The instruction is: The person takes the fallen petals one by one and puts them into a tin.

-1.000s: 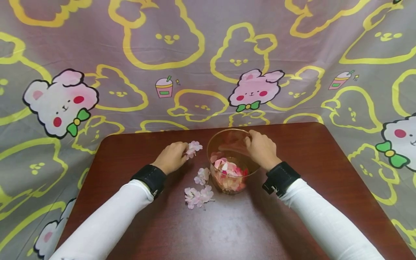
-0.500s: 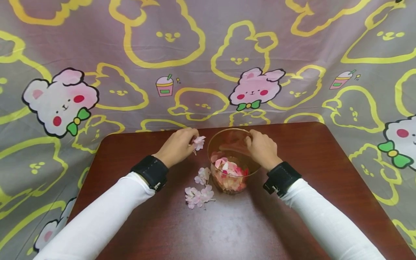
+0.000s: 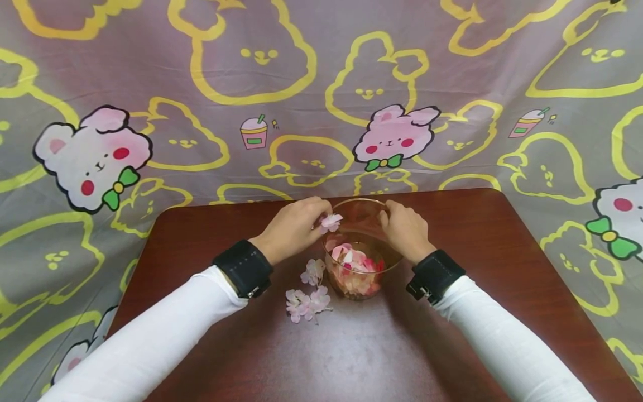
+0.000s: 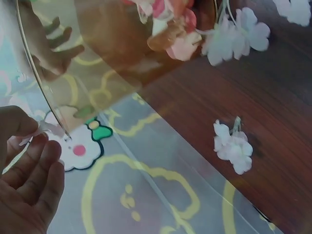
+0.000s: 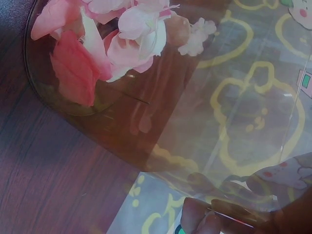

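Note:
My left hand pinches a small pale-pink artificial flower between thumb and fingers, at the left rim of a clear amber bowl. In the left wrist view, the pinched flower overlaps the rim; whether they touch I cannot tell. My right hand grips the bowl's far right rim, thumb and fingers on either side of the wall. Pink, red and white petals or blossoms lie in the bowl's bottom. Pale-pink flower sprigs rest on the table beside it, one sprig close to its wall.
The dark red-brown table has rounded far corners. Close behind it hangs a grey-pink cartoon-print cloth, which also runs along both sides. Another flower sprig lies on the tabletop near its edge in the left wrist view.
My left hand has carried the flower up and to the right, from the table to the bowl's rim. My right hand and the bowl have stayed in place.

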Motion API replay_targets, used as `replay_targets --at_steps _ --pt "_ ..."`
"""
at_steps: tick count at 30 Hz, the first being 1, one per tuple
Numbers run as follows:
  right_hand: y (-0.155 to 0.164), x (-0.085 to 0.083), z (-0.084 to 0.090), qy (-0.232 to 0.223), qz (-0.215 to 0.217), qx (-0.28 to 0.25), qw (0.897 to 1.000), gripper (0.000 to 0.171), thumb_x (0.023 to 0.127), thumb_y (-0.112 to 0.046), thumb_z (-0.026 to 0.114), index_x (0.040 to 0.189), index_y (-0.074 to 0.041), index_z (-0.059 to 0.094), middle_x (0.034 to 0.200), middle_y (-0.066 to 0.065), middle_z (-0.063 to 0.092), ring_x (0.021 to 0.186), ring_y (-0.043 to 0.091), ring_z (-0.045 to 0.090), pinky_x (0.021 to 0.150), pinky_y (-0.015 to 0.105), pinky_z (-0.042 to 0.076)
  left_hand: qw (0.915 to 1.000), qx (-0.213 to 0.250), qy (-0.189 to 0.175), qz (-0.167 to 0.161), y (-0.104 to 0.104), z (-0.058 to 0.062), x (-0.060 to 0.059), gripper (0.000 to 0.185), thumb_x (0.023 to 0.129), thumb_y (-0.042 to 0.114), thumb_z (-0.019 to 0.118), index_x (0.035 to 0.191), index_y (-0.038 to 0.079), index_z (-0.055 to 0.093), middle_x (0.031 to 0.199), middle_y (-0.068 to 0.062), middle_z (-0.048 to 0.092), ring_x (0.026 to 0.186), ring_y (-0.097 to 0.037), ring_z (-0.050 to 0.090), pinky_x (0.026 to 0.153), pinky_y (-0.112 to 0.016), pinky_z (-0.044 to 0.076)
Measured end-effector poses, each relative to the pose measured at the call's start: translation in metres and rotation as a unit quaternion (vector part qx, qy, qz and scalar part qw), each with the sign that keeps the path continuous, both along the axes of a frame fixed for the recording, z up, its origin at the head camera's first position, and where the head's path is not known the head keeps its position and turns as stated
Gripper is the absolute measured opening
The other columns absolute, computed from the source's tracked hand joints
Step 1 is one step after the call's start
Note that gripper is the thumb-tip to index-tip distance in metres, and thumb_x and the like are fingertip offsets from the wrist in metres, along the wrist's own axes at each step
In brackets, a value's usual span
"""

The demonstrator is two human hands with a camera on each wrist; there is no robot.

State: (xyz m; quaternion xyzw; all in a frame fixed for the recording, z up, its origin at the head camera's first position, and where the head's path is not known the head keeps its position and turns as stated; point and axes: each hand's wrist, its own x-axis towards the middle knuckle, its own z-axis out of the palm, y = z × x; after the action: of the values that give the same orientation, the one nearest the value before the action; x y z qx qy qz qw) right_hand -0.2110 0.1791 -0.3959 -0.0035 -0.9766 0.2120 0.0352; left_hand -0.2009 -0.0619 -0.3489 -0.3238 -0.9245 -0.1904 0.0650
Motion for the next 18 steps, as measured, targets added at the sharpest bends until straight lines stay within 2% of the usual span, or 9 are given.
replay_targets --at_steps 5,10,18 --pt "0.0 0.0 0.0 0.0 -0.002 0.0 1.0 0.022 0.103 -0.026 0.05 0.091 -0.01 0.057 0.07 0.008 0.052 0.068 0.03 0.059 0.054 0.037 0.035 0.9991 -0.025 0.014 -0.03 0.009 -0.001 0.008 0.015 0.089 0.011 0.076 0.102 0.009 0.068 0.093 -0.004 0.067 0.083 -0.017 0.06 0.078 -0.032 0.056" --pt "0.0 0.001 0.002 -0.002 0.001 -0.001 1.0 0.021 0.103 -0.026 0.05 0.094 -0.009 0.059 0.072 0.008 0.053 0.068 0.029 0.058 0.054 0.037 0.035 0.9972 -0.047 0.017 -0.056 0.016 -0.006 0.014 0.018 0.088 0.011 0.078 0.103 0.01 0.068 0.094 -0.002 0.068 0.082 -0.015 0.059 0.077 -0.03 0.055" --pt "0.0 0.001 0.001 -0.001 0.001 0.0 1.0 0.022 0.104 -0.027 0.049 0.097 -0.009 0.06 0.074 0.011 0.057 0.071 0.032 0.061 0.054 0.039 0.037 0.9952 -0.06 0.035 -0.07 0.02 -0.01 0.016 0.013 0.089 0.015 0.076 0.1 0.012 0.069 0.092 -0.001 0.07 0.079 -0.015 0.06 0.073 -0.032 0.053"
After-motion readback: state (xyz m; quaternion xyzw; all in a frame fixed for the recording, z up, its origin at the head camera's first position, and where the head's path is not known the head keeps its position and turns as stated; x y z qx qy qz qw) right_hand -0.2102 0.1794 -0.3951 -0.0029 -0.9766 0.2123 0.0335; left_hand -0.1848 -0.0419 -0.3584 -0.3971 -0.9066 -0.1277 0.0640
